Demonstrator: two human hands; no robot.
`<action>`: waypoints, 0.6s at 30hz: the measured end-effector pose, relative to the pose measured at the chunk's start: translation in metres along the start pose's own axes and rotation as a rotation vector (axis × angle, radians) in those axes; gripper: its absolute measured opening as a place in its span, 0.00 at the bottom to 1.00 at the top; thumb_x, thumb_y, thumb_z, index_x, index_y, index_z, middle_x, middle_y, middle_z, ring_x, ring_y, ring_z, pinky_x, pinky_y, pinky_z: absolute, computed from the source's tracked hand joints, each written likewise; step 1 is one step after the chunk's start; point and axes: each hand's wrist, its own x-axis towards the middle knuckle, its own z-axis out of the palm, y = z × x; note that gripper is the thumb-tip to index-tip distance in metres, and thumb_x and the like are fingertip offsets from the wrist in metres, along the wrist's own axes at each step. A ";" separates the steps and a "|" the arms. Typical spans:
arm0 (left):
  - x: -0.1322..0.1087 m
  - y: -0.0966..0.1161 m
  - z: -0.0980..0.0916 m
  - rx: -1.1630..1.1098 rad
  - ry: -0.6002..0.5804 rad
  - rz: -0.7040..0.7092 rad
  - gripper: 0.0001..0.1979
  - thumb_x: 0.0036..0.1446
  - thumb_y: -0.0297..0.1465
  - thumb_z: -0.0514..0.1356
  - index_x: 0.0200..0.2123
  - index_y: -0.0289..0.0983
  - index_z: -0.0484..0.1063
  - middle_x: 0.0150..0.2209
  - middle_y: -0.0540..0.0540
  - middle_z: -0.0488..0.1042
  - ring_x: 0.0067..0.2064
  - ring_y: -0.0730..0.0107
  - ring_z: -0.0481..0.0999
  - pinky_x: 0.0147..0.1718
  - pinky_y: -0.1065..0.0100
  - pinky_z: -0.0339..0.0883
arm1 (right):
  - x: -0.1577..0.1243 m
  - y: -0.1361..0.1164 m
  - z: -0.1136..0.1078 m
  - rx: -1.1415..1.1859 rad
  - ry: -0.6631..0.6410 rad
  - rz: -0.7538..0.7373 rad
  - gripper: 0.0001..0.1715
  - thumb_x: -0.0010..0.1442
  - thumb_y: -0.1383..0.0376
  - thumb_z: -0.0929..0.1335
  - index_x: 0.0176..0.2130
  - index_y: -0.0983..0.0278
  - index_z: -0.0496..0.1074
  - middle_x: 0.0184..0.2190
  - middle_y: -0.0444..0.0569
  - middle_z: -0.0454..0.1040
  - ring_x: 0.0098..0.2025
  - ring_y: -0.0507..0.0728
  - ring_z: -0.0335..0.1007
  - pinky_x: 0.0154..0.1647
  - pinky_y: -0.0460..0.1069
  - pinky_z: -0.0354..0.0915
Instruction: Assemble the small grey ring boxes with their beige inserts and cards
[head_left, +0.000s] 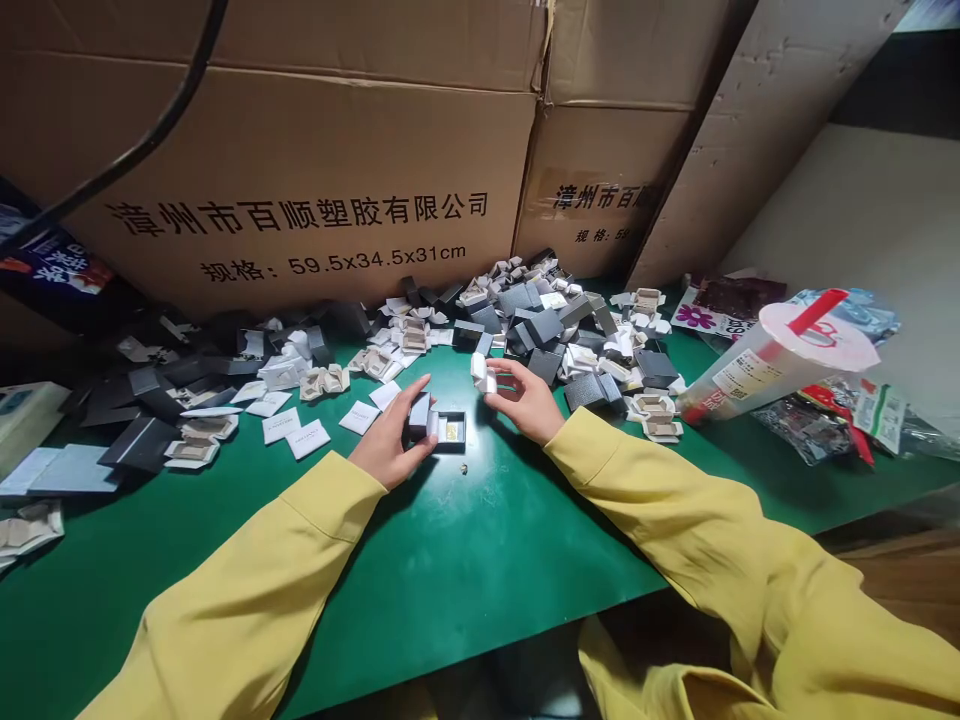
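My left hand (391,437) is closed round a small black box lid (420,417), its fingertips at the edge of an open black box (451,432). Inside that box shows a pale interior with something gold-coloured in it. My right hand (527,402) pinches a folded white box insert (481,374) between thumb and fingers, just above the table and behind the open box. A tiny gold-coloured piece (464,468) lies on the green table (480,560) in front of the box. Printed white cards (307,438) lie left of my left hand.
Piles of dark boxes (540,325) and white inserts spread along the back. Large cardboard cartons (330,170) stand behind them. A tilted drink cup (757,365) with a red straw and plastic packets (817,430) are at the right. A black cable (150,140) hangs upper left.
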 end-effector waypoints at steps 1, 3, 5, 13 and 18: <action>0.000 -0.001 0.001 -0.002 0.008 -0.014 0.36 0.52 0.36 0.56 0.61 0.36 0.45 0.51 0.39 0.66 0.54 0.57 0.64 0.53 0.57 0.58 | -0.002 -0.001 0.001 0.013 -0.031 -0.021 0.26 0.46 0.66 0.69 0.47 0.61 0.66 0.46 0.48 0.68 0.46 0.54 0.68 0.48 0.51 0.68; 0.001 -0.004 0.003 -0.006 0.008 -0.043 0.38 0.51 0.38 0.58 0.61 0.36 0.45 0.51 0.39 0.67 0.54 0.56 0.66 0.53 0.56 0.59 | -0.006 -0.004 0.004 0.006 -0.108 -0.082 0.27 0.47 0.65 0.70 0.48 0.60 0.66 0.45 0.47 0.69 0.46 0.54 0.68 0.50 0.52 0.66; 0.001 -0.004 0.005 -0.011 0.005 -0.061 0.39 0.50 0.39 0.59 0.61 0.36 0.45 0.51 0.38 0.67 0.52 0.56 0.67 0.51 0.55 0.60 | -0.010 -0.006 0.006 -0.044 -0.166 -0.151 0.28 0.47 0.65 0.71 0.49 0.60 0.65 0.45 0.48 0.70 0.47 0.55 0.68 0.53 0.53 0.64; 0.002 0.003 0.004 -0.045 -0.016 -0.103 0.42 0.47 0.40 0.61 0.61 0.38 0.46 0.50 0.39 0.68 0.45 0.59 0.73 0.48 0.56 0.64 | -0.014 -0.010 0.010 -0.191 -0.251 -0.257 0.27 0.48 0.63 0.71 0.48 0.61 0.64 0.43 0.47 0.71 0.45 0.54 0.69 0.50 0.52 0.65; 0.002 0.005 0.003 -0.048 -0.023 -0.116 0.42 0.46 0.40 0.61 0.62 0.38 0.45 0.51 0.40 0.67 0.47 0.57 0.72 0.48 0.57 0.65 | -0.015 -0.013 0.011 -0.321 -0.268 -0.249 0.21 0.47 0.61 0.71 0.42 0.62 0.66 0.39 0.46 0.72 0.41 0.53 0.69 0.45 0.51 0.66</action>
